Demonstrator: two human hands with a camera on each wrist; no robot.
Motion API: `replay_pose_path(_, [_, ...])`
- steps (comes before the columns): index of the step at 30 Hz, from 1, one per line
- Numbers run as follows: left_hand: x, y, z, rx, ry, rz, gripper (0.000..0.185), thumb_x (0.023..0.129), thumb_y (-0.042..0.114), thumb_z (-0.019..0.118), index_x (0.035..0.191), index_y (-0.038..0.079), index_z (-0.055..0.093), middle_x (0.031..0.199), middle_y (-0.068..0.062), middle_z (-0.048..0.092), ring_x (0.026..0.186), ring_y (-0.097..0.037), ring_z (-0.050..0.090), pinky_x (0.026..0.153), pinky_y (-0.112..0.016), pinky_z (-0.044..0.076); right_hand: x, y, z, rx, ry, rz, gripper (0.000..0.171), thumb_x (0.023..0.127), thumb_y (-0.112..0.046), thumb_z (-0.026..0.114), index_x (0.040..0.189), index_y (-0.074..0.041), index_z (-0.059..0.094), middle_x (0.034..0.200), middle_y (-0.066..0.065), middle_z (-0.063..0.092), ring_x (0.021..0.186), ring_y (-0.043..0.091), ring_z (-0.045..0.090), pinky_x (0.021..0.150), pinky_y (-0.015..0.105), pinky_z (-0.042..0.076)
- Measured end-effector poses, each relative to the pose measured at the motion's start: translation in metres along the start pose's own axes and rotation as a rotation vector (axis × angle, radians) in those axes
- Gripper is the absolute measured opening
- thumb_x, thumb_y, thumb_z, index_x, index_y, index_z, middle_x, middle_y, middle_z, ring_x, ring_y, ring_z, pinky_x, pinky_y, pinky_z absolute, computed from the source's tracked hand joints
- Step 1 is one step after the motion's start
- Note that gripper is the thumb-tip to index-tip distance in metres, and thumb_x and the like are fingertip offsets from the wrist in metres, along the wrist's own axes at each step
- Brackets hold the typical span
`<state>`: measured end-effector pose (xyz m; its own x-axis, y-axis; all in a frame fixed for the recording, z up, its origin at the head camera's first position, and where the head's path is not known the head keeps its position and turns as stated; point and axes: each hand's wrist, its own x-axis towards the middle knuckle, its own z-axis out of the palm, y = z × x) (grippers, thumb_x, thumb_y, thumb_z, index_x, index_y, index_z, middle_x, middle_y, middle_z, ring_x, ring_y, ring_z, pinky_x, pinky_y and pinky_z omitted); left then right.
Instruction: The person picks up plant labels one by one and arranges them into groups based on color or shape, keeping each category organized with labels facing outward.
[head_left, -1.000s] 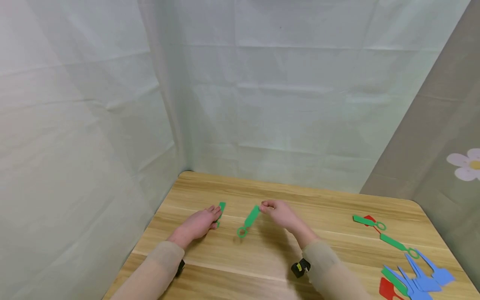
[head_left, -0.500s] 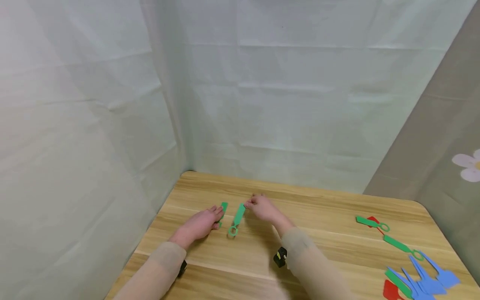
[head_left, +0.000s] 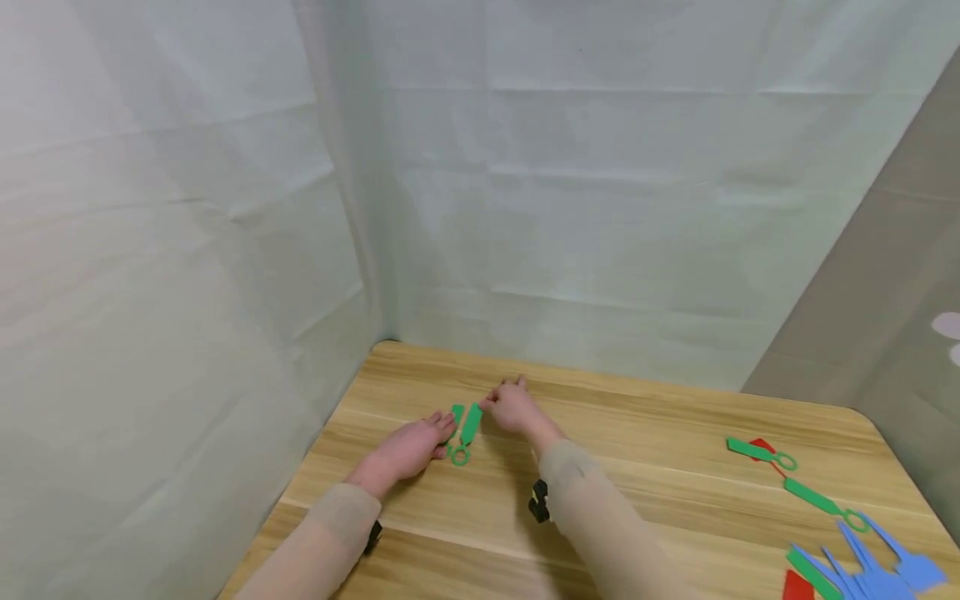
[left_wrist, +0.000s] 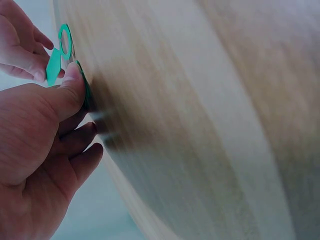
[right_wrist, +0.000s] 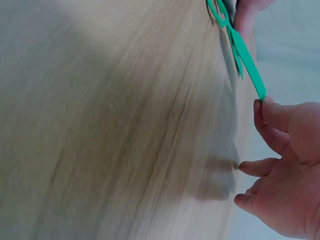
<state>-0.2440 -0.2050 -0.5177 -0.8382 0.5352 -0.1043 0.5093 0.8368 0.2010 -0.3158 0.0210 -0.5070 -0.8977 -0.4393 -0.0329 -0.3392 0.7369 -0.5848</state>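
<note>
My right hand [head_left: 516,408] pinches the wide end of a flat green plant tag [head_left: 470,426] between thumb and forefinger. The tag's ring end points toward me, beside my left hand [head_left: 411,446]. In the right wrist view the held green tag [right_wrist: 250,65] slants over the tabletop, its ring low near the wood. A second green tag [head_left: 457,412] lies under my left fingers, which rest on it fairly straight and cover most of its length. In the left wrist view the left thumb touches that tag's edge; the forefinger is largely hidden.
On the right of the wooden table [head_left: 637,450] lie more tags: a green one [head_left: 750,450] over a red one [head_left: 763,445], another green one [head_left: 813,497], and several blue T-shaped ones [head_left: 921,572] near a red piece [head_left: 798,587]. Pale curtains [head_left: 600,250] stand behind.
My right hand has moved left with the pinched green tag, bringing it close beside the tag under my left hand. The left hand has stayed on its tag; the view has shifted slightly.
</note>
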Motion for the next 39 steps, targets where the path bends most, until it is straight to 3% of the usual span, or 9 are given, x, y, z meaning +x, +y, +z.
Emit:
replay_pose_path(3, [0.001,0.002,0.0,0.012,-0.002,0.008,0.055,0.104,0.014,0.07,0.152,-0.005,0.055,0.158,-0.023,0.052,0.147,-0.043,0.048,0.117,-0.054,0.045,0.001,0.0,0.002,-0.036,0.024,0.004,0.027,0.109,-0.025,0.065,0.107,-0.003,0.08,0.114,0.014,0.077,0.147,0.047,0.045,0.131,0.059,0.012])
replay_pose_path(7, [0.0,0.003,0.0,0.015,-0.006,0.008,0.055,0.104,0.015,0.07,0.153,-0.005,0.055,0.158,-0.023,0.052,0.147,-0.043,0.048,0.117,-0.053,0.045,0.001,0.0,0.006,-0.065,0.042,0.04,0.027,0.109,-0.028,0.065,0.107,-0.006,0.081,0.127,0.02,0.074,0.152,0.052,0.035,0.13,0.06,0.017])
replay_pose_path(12, [-0.001,0.005,-0.001,0.012,-0.007,0.013,0.055,0.103,0.014,0.069,0.152,-0.006,0.055,0.158,-0.024,0.052,0.147,-0.044,0.047,0.117,-0.054,0.045,0.001,-0.003,0.01,-0.061,0.054,0.104,0.027,0.108,-0.03,0.067,0.11,-0.008,0.082,0.155,0.032,0.051,0.155,0.06,0.019,0.125,0.067,0.027])
replay_pose_path(16, [-0.003,0.005,-0.003,0.017,-0.009,0.013,0.054,0.104,0.014,0.069,0.152,-0.006,0.055,0.158,-0.024,0.052,0.147,-0.044,0.047,0.117,-0.054,0.045,0.0,-0.006,0.012,-0.053,0.058,0.131,0.026,0.108,-0.031,0.067,0.11,-0.01,0.082,0.162,0.034,0.04,0.156,0.06,0.016,0.122,0.07,0.029])
replay_pose_path(26, [-0.004,0.008,-0.006,0.02,-0.016,0.014,0.054,0.103,0.012,0.07,0.152,-0.007,0.055,0.157,-0.025,0.053,0.147,-0.044,0.048,0.117,-0.054,0.045,0.0,-0.01,0.017,-0.086,0.068,0.16,0.023,0.107,-0.032,0.068,0.102,-0.014,0.082,0.164,0.033,0.038,0.156,0.062,0.014,0.124,0.07,0.025])
replay_pose_path(39, [-0.003,0.006,-0.004,0.021,-0.02,0.002,0.055,0.104,0.013,0.069,0.153,-0.006,0.054,0.158,-0.023,0.053,0.148,-0.043,0.047,0.117,-0.053,0.045,0.002,-0.011,0.023,-0.114,0.09,0.173,0.028,0.107,-0.035,0.067,0.11,-0.013,0.084,0.164,0.03,0.04,0.154,0.064,0.015,0.124,0.069,0.024])
